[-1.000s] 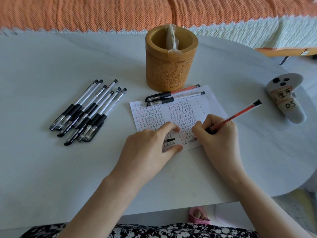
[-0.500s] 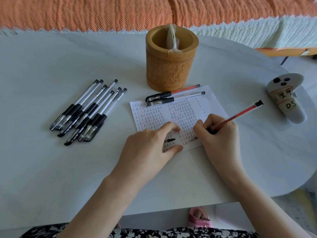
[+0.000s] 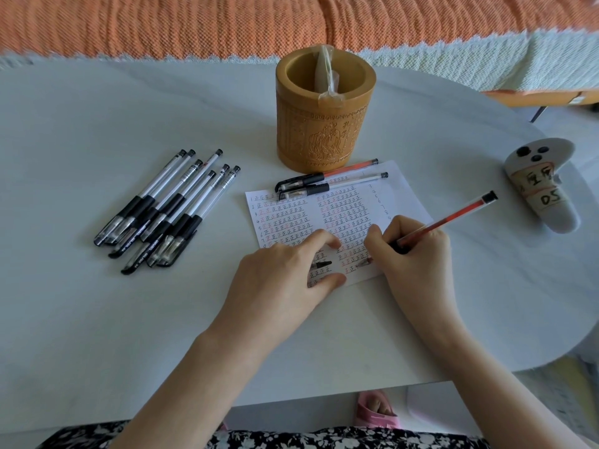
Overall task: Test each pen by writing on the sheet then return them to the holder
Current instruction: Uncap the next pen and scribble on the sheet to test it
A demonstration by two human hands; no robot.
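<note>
Right hand: grips red pen, tip on sheet; shifted marginally right.
Left hand: forefinger and thumb spread, pressing sheet's near edge; unchanged.
Holder: just behind sheet; unchanged.
Pen bundle: left of sheet, unmoved.

Loads of bare counter along the near-left side, plus an open lane between the pile of black pens and the holder, so a hand could slide through there easily. Going straight from the sheet to the holder, two capped pens lie across the sheet's far edge just in front of the holder's base. A clear plastic wrapper stands in the holder's mouth, and I can't really tell how much room is left beside it. On the right, the red pen sticks out toward a white controller, with open counter between them.
</note>
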